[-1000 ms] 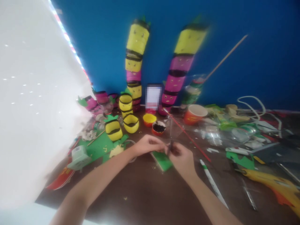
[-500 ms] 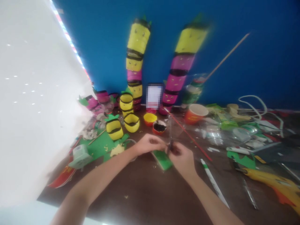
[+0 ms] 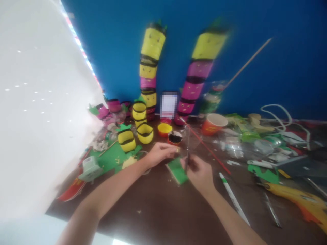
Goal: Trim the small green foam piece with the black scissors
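Observation:
My left hand (image 3: 159, 153) is closed in a pinch near the top edge of a small green foam piece (image 3: 177, 170) that lies on the dark brown table (image 3: 163, 211). My right hand (image 3: 199, 172) grips scissors (image 3: 187, 154) whose blades point up and away from me, right beside the green piece. The picture is blurred, so what the left fingers pinch is too small to name.
Two tall stacks of yellow and pink cups (image 3: 149, 71) (image 3: 198, 73) lean on the blue wall. Yellow cups (image 3: 126, 140), small bowls (image 3: 175, 137), an orange paper cup (image 3: 213, 124), a red stick (image 3: 208, 148), a white pen (image 3: 233, 199), green scraps (image 3: 264, 174), a yellow glue gun (image 3: 298, 199) lie around.
My left hand has drawn slightly back from the right hand, toward the left. The scissors now stand more upright over the green piece. The view has shifted a little.

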`<state>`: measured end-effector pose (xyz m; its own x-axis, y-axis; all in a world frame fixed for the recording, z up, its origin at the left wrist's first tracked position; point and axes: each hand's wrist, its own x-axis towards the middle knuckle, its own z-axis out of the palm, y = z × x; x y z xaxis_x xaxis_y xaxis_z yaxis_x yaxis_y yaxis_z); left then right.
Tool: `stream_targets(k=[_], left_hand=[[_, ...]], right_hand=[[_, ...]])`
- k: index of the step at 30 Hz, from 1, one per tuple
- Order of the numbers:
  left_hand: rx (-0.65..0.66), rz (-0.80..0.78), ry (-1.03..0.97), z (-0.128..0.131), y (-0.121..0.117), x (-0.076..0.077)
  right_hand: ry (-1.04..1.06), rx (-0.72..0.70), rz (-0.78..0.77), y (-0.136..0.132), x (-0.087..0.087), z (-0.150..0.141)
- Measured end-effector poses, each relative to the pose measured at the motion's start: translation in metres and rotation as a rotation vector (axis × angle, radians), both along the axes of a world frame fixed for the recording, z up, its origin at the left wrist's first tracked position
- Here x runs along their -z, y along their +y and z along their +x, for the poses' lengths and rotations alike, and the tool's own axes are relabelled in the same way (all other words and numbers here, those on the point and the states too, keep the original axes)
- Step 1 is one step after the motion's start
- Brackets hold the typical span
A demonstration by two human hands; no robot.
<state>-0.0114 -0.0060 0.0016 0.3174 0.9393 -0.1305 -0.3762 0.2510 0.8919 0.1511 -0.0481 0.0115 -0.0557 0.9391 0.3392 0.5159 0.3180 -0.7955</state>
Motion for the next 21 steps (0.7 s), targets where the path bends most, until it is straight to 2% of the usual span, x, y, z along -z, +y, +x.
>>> stream_targets(k=[3,6,9,11,12,14,17,19,20,21], left_hand=[[-0.006,0.004,0.001,0.000,-0.001,-0.004],[-0.032,-0.015,0.023,0.000,-0.002,-0.008],[-0.052,-0.030,0.032,0.000,-0.003,-0.009],[-0.056,-0.030,0.022,0.000,-0.003,-0.009],[-0.057,-0.031,0.015,0.000,-0.004,-0.009],[-0.052,-0.030,0.008,0.000,-0.004,-0.008],[-0.052,-0.033,0.015,0.000,-0.003,-0.006],[-0.057,-0.033,0.019,0.000,-0.003,-0.006],[-0.057,-0.032,0.017,0.000,-0.003,-0.006],[-0.057,-0.032,0.014,0.000,-0.003,-0.006]], right_hand=[[0.031,-0.015,-0.002,-0.008,-0.014,-0.002],[0.002,0.008,0.050,-0.025,-0.037,0.007],[-0.241,0.055,0.164,-0.051,-0.057,0.041],[-0.428,0.147,0.215,-0.068,-0.060,0.080],[-0.492,0.232,0.247,-0.075,-0.057,0.102],[-0.595,0.389,0.200,-0.088,-0.044,0.150],[-0.620,0.577,0.094,-0.102,-0.013,0.214],[-0.602,0.695,-0.009,-0.109,0.008,0.245],[-0.589,0.684,-0.088,-0.112,0.018,0.257],[-0.577,0.700,-0.092,-0.114,0.026,0.266]])
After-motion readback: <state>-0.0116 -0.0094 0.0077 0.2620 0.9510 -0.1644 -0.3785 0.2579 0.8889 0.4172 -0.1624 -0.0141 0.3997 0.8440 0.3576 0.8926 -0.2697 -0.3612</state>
